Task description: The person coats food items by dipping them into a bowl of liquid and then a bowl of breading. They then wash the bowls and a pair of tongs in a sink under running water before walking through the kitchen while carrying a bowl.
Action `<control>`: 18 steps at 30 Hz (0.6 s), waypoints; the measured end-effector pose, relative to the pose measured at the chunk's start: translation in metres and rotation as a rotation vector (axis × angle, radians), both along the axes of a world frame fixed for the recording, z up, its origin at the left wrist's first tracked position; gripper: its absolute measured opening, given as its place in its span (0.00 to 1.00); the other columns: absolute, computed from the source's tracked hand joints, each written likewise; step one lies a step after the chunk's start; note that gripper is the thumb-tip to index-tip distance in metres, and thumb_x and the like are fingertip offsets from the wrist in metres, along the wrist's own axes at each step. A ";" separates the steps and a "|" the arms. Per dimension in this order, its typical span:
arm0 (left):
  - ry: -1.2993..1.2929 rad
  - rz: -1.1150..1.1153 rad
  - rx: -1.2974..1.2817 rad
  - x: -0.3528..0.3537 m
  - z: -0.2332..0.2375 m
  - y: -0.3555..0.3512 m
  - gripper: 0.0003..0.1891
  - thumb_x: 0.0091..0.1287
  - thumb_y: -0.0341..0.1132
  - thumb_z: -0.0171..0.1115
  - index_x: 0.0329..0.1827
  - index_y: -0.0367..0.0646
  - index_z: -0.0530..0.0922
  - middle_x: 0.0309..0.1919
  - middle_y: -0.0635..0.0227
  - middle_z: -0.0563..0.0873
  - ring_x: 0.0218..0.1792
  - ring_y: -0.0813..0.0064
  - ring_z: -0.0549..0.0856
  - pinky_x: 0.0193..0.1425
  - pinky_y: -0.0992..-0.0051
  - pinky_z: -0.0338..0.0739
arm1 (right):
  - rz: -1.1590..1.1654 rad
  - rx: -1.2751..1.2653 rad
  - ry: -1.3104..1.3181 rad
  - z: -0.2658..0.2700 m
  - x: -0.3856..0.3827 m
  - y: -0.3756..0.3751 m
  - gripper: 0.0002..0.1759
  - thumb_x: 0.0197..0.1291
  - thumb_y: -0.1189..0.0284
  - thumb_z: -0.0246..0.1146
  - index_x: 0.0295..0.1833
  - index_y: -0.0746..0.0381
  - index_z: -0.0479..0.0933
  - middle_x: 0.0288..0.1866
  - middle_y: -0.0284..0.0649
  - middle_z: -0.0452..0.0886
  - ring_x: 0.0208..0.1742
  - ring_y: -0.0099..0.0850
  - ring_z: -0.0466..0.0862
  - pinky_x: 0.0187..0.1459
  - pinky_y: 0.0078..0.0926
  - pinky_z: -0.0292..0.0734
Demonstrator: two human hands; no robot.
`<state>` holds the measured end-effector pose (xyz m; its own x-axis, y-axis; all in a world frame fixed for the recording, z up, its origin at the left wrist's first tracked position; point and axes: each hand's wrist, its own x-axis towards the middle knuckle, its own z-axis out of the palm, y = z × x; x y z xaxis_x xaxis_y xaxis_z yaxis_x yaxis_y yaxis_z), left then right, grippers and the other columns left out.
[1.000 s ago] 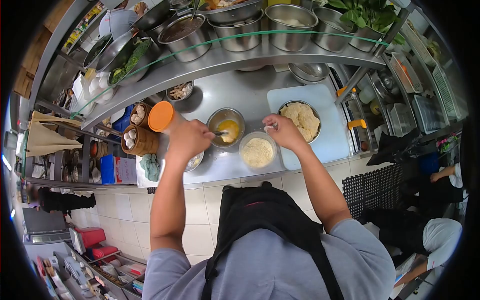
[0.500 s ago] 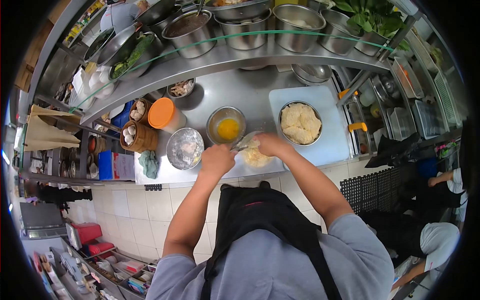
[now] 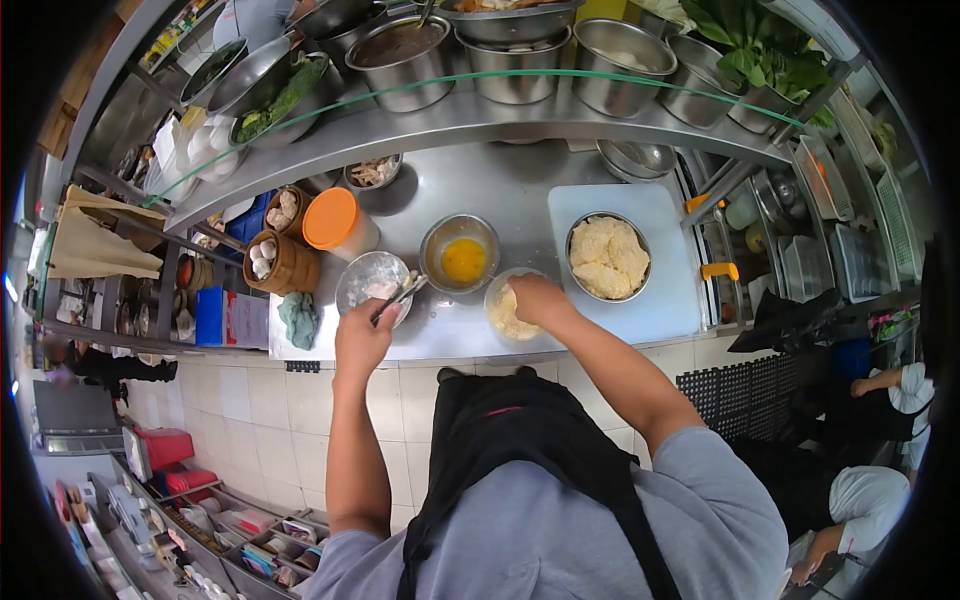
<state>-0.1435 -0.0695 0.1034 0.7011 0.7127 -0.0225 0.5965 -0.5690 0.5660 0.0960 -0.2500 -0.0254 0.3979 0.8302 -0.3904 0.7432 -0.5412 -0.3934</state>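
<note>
Pale, coarse crumbs (image 3: 508, 322) lie in one clear tub (image 3: 487, 297) at the near edge of the counter (image 3: 450, 185). They look dry, loose and light, likely to spill if scooped hard; the thin tub would probably slide if bumped, and its rim seems the best hold. The right hand (image 3: 536, 302) reaches down into it, fingers bent; the fingertips are hidden, so I cannot tell how far they are open or whether they grip anything. The left hand (image 3: 362, 340) is closed around one metal utensil (image 3: 404, 294), perhaps tongs, angled over the near right side of one floury bowl (image 3: 350, 283). It looks stiff and light, probably slippery if wet, and best held by its near end.

Between the floury bowl and the tub, slightly farther off, stands one metal bowl (image 3: 436, 244) with yellow egg (image 3: 464, 261). To the right, one pale board (image 3: 668, 280) carries one bowl of crumbed pieces (image 3: 608, 256), too heaped to count. At left are one orange-lidded tub (image 3: 340, 222), two bamboo steamers (image 3: 296, 271) and one green cloth (image 3: 298, 320); one small bowl of strips (image 3: 373, 173) sits beyond.
</note>
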 end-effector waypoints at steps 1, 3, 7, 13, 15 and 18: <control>-0.041 0.022 -0.008 -0.006 0.000 0.002 0.14 0.66 0.43 0.66 0.40 0.40 0.86 0.28 0.52 0.86 0.31 0.52 0.85 0.37 0.62 0.77 | -0.078 0.010 -0.076 0.000 -0.005 -0.003 0.28 0.48 0.74 0.66 0.59 0.59 0.77 0.57 0.49 0.82 0.57 0.48 0.82 0.60 0.42 0.77; -0.052 0.058 -0.038 -0.013 -0.003 0.005 0.13 0.66 0.42 0.66 0.40 0.39 0.86 0.27 0.53 0.85 0.28 0.56 0.85 0.35 0.65 0.76 | -0.022 0.010 -0.062 -0.006 -0.019 -0.013 0.24 0.49 0.75 0.64 0.56 0.61 0.78 0.55 0.50 0.82 0.55 0.49 0.83 0.57 0.44 0.78; -0.099 0.072 -0.011 -0.025 -0.012 0.014 0.15 0.67 0.43 0.67 0.39 0.36 0.85 0.23 0.55 0.84 0.24 0.61 0.82 0.32 0.67 0.74 | 0.100 0.062 0.137 -0.007 -0.003 -0.017 0.16 0.53 0.75 0.60 0.48 0.65 0.81 0.50 0.54 0.84 0.53 0.51 0.84 0.56 0.46 0.78; -0.079 0.140 -0.098 -0.030 -0.020 0.021 0.17 0.68 0.43 0.66 0.39 0.34 0.84 0.22 0.57 0.83 0.23 0.67 0.80 0.32 0.69 0.73 | -0.097 0.237 0.307 -0.035 0.002 0.009 0.16 0.53 0.73 0.58 0.46 0.67 0.84 0.48 0.58 0.84 0.53 0.52 0.84 0.58 0.46 0.77; -0.091 0.128 -0.106 -0.026 -0.020 0.018 0.17 0.68 0.43 0.66 0.40 0.33 0.84 0.22 0.57 0.83 0.23 0.68 0.79 0.32 0.69 0.73 | -0.067 0.103 0.281 -0.047 -0.006 0.019 0.17 0.52 0.73 0.59 0.46 0.69 0.83 0.48 0.60 0.84 0.54 0.52 0.84 0.58 0.45 0.77; -0.112 0.120 -0.110 -0.024 -0.018 0.014 0.16 0.68 0.42 0.66 0.40 0.33 0.84 0.21 0.57 0.83 0.23 0.69 0.78 0.31 0.69 0.73 | 0.024 -0.055 0.235 -0.057 -0.005 0.028 0.17 0.52 0.73 0.61 0.46 0.68 0.82 0.48 0.60 0.84 0.53 0.51 0.84 0.56 0.44 0.77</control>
<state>-0.1676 -0.0557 0.0855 0.6138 0.7888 -0.0317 0.5862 -0.4286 0.6876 0.0906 -0.2224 -0.0828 0.2706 0.8132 -0.5152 0.6476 -0.5498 -0.5276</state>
